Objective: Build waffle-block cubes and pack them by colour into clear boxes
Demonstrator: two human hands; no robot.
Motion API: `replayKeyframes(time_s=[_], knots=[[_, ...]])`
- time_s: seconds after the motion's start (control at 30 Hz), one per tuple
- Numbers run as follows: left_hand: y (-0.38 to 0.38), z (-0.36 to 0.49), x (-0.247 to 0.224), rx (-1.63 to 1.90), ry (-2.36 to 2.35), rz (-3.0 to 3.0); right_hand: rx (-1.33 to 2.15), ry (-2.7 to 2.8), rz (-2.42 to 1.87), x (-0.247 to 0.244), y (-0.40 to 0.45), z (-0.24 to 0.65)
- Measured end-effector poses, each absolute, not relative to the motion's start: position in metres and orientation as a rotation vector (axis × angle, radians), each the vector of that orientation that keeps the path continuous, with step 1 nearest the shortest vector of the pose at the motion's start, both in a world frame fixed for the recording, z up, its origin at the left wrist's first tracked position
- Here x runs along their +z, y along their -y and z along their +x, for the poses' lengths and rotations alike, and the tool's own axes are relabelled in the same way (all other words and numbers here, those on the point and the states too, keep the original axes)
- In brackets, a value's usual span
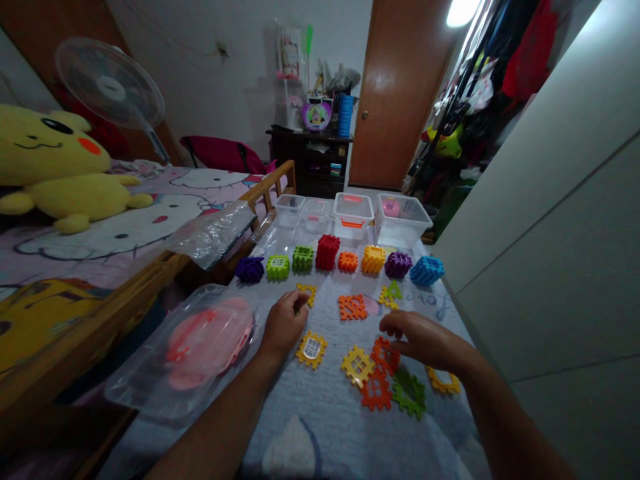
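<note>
A soft, bumpy gray blanket (320, 433) under it all, with hard clear plastic boxes (400, 220) along the far edge and a row of chunky plastic cubes (327, 253) just below, each one set apart for easy looking. Flat plastic squares with holes and bumpy sides (357, 365) lying loose in the middle, near both hands. Left hand (285, 325) with curled fingers (300, 303) at a small yellow square (306, 293), pinching or not too hard to tell; right hand (425, 340) with loose, open fingers (395, 325) just above an orange square (385, 355).
</note>
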State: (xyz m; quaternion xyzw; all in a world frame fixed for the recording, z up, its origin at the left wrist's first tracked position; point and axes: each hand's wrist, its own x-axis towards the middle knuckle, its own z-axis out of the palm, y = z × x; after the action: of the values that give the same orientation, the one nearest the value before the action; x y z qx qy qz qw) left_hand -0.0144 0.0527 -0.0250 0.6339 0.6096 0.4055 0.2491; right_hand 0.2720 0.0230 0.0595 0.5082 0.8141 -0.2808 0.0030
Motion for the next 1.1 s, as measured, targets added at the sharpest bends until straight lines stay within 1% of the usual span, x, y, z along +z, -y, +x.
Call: replayKeyframes(time_s=[0.07,0.17,0.43,0.6,0.63,0.67,0.77,0.83,0.93,1.1], knots=[[-0.053,-0.014,-0.025,1.104,-1.661,1.727,-0.911,-2.559,1.517,0.056,-0.012,0.268],[-0.052,-0.014,-0.025,1.103,-1.656,1.727,-0.848,-2.621,1.474,0.047,-0.001,0.264],[-0.052,-0.012,-0.023,1.097,-1.650,1.743,-0.724,-2.754,1.651,0.023,-0.011,0.267],[-0.052,-0.013,-0.023,1.075,-1.653,1.743,-0.399,-2.763,1.846,0.028,-0.008,0.262],[-0.052,-0.013,-0.023,1.072,-1.654,1.740,-0.388,-2.764,1.863,0.033,-0.003,0.261],[-0.052,-0.013,-0.023,1.069,-1.652,1.738,-0.433,-2.770,1.843,0.039,0.003,0.260],[-0.051,-0.012,-0.022,1.062,-1.642,1.738,-0.731,-2.765,1.617,0.051,0.024,0.251],[-0.051,-0.011,-0.021,1.062,-1.638,1.737,-0.830,-2.730,1.530,0.053,0.035,0.242],[-0.051,-0.011,-0.021,1.057,-1.642,1.737,-0.824,-2.708,1.536,0.047,0.041,0.226],[-0.051,-0.012,-0.022,1.064,-1.658,1.744,-0.719,-2.663,1.618,0.038,0.033,0.211]])
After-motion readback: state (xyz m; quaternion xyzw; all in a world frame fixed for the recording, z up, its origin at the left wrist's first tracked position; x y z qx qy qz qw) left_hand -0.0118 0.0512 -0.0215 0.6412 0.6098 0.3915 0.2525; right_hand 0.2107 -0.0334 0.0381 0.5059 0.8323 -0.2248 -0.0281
